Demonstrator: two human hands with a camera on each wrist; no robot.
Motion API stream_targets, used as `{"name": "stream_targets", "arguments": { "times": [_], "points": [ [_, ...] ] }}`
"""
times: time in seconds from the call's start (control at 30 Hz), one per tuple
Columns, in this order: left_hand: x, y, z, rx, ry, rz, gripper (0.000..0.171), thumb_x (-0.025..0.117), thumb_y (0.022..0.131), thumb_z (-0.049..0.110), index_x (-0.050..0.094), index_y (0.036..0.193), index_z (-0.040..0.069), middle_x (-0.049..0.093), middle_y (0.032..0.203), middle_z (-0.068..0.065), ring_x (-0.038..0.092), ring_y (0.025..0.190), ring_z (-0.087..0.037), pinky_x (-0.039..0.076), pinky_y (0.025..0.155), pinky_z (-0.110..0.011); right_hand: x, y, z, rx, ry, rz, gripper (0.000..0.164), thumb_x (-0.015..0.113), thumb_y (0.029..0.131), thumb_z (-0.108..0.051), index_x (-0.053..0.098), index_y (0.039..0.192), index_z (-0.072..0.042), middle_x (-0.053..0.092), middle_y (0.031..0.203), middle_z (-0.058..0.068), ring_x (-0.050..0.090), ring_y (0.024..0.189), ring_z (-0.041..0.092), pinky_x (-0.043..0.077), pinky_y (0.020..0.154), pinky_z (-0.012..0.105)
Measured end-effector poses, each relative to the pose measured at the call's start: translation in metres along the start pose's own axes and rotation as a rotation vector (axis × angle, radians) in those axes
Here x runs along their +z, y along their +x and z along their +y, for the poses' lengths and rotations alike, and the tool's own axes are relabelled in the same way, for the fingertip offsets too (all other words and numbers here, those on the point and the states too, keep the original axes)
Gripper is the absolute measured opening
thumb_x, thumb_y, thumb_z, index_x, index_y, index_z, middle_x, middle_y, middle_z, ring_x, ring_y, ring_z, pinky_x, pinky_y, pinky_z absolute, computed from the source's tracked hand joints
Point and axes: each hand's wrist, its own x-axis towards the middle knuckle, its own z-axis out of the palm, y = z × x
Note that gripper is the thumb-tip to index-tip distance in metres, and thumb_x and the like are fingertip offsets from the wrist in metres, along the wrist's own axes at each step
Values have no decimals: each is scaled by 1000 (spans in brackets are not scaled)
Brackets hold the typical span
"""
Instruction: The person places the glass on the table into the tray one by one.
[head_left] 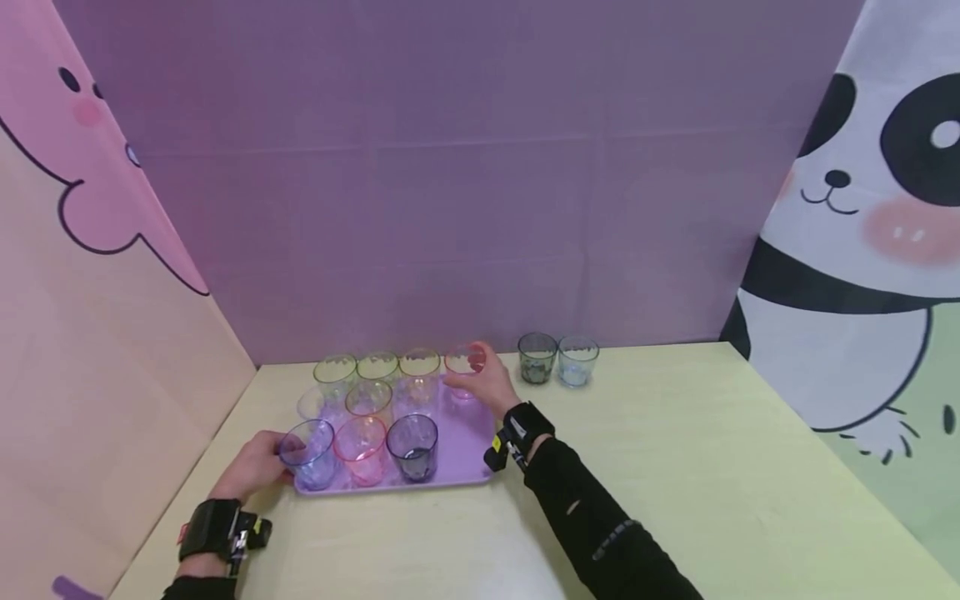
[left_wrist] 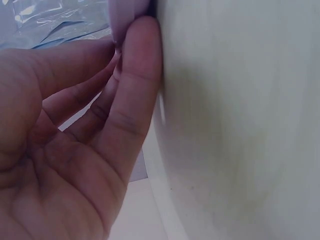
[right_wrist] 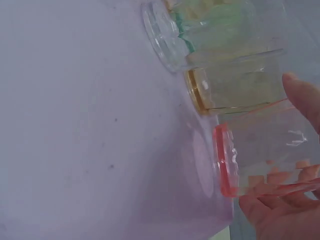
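Note:
A purple tray (head_left: 467, 446) on the table carries several tinted clear glasses. At its back right corner my right hand (head_left: 491, 385) grips a red-tinted glass (right_wrist: 265, 145) round its side, fingers and thumb on opposite sides. The glass stands upright close over the tray; whether its base touches is hard to tell. My left hand (head_left: 258, 462) pinches the tray's left front edge between thumb and fingers, beside a blue glass (head_left: 315, 467). Next to that stand a pink-red glass (head_left: 363, 458) and a dark grey glass (head_left: 414, 454).
Yellow-tinted and greenish glasses (head_left: 335, 371) line the tray's back, with an amber-rimmed glass (head_left: 369, 400) in the middle. Right of the tray, a dark green glass (head_left: 537, 360) and a pale blue glass (head_left: 577, 362) stand on the table (head_left: 675, 450) near the purple back wall (head_left: 465, 208).

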Motion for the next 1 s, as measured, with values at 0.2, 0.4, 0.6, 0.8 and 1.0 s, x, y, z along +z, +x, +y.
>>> {"name": "stream_targets", "arguments": {
  "times": [0.2,0.4,0.6,0.8,1.0],
  "points": [
    [0,0,1,10,-3,3,15,56,82,-4,62,95,-10,61,82,-11,59,71,-21,55,61,-34,2,2,1,22,-60,7,86,85,59,-28,39,129,-9,49,126,17,45,117,34,39,98,42],
    [0,1,1,3,4,9,15,56,82,-4,62,95,-9,61,82,-11,59,71,-21,55,61,-33,4,8,6,24,-141,22,86,84,59,-32,39,128,-8,50,124,16,47,116,31,40,98,41],
    [2,0,1,-4,-12,5,18,53,82,-6,61,97,-11,60,86,-13,59,70,-22,55,62,-34,4,9,6,24,-157,2,86,83,62,-31,36,130,-8,48,128,16,46,117,31,39,99,40],
    [1,1,1,21,9,7,14,56,84,-2,62,94,-9,61,81,-11,59,71,-21,55,60,-33,3,8,4,15,-162,-7,85,82,64,-31,35,131,-9,46,131,16,46,117,34,39,99,41],
    [1,1,0,-4,2,11,16,55,84,-3,61,97,-10,60,84,-12,59,71,-21,55,62,-34,3,7,2,38,-169,-31,86,81,65,-33,33,132,-10,44,133,17,45,118,34,38,99,42]
  ]
}}
